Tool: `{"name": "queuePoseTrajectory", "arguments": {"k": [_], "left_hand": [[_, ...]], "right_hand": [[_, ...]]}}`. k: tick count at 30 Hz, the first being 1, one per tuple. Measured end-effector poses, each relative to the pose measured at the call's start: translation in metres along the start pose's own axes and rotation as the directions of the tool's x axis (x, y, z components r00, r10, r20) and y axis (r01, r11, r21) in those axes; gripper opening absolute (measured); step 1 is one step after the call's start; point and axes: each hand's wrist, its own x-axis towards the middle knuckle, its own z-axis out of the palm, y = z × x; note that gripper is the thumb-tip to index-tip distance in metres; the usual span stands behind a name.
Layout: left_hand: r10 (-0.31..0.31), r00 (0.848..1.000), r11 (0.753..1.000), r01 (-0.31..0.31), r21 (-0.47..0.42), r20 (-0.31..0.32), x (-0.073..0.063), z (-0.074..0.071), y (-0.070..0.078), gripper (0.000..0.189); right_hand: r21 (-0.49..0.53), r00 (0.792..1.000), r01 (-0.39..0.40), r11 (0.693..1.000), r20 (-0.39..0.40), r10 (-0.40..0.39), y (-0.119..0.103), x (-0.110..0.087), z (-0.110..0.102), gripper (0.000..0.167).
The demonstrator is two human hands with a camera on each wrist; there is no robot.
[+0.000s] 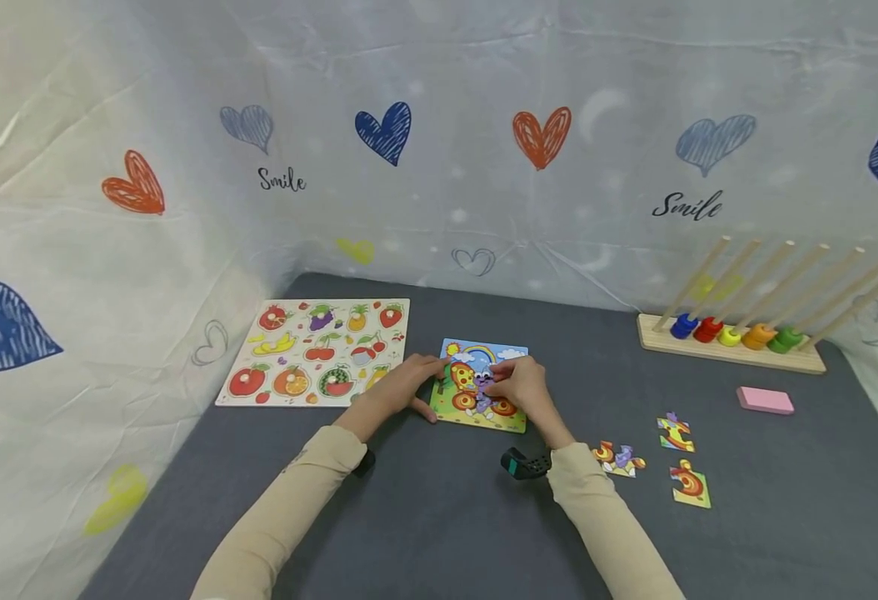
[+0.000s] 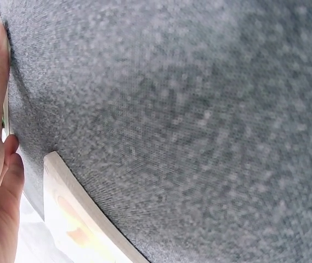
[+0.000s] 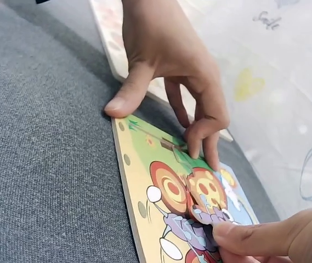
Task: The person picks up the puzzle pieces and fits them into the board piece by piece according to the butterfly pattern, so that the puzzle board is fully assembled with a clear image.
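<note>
A square picture puzzle (image 1: 474, 414) with a purple cartoon figure, orange wheels and a rainbow lies on the dark tabletop. My right hand (image 1: 525, 385) pinches a puzzle piece (image 3: 212, 212) between thumb and finger over the middle of the picture. In the right wrist view the piece sits slightly tilted, with a dark gap beside it. On the left side, my left hand (image 1: 411, 383) steadies the board, thumb at the near corner and bent fingertips on its surface. Three loose jigsaw pieces lie right of my right forearm, one of them yellow and orange (image 1: 691, 485).
A white fruit peg board (image 1: 281, 396) lies to the left, close to my left hand. At the back right stands a wooden peg rack (image 1: 739, 357) with coloured rings, and a pink block (image 1: 765, 400) lies before it. A printed cloth hangs behind the table.
</note>
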Motion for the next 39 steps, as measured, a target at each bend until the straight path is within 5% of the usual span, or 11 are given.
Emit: {"name": "queuePoseTrajectory", "arguments": {"k": [15, 25, 29, 34, 39], "left_hand": [[0.048, 0.998, 0.999, -0.048, 0.001, -0.040, -0.001, 0.002, -0.003, 0.063], [0.049, 0.998, 0.999, -0.049, 0.005, -0.044, 0.001, 0.001, -0.002, 0.071], [0.045, 0.999, 0.999, -0.045, 0.000, -0.030, 0.002, 0.002, -0.002, 0.079], [0.048, 0.999, 0.999, -0.048, -0.002, -0.025, 0.001, 0.001, 0.000, 0.077], [0.036, 0.999, 0.999, -0.035, 0.014, -0.024, 0.000, -0.001, 0.000, 0.066]], "right_hand": [[0.004, 0.990, 0.143, 0.990, -0.019, -0.142, 0.000, -0.007, 0.005, 0.032], [0.018, 0.988, 0.153, 0.988, -0.025, -0.152, 0.002, -0.007, 0.008, 0.022], [0.122, 0.991, 0.133, 0.984, -0.011, -0.133, 0.007, -0.010, 0.002, 0.026], [0.422, 0.990, 0.096, 0.901, 0.055, -0.131, 0.019, -0.016, -0.017, 0.033], [0.541, 0.994, 0.031, 0.840, 0.069, -0.081, 0.038, -0.019, -0.043, 0.041]]}}
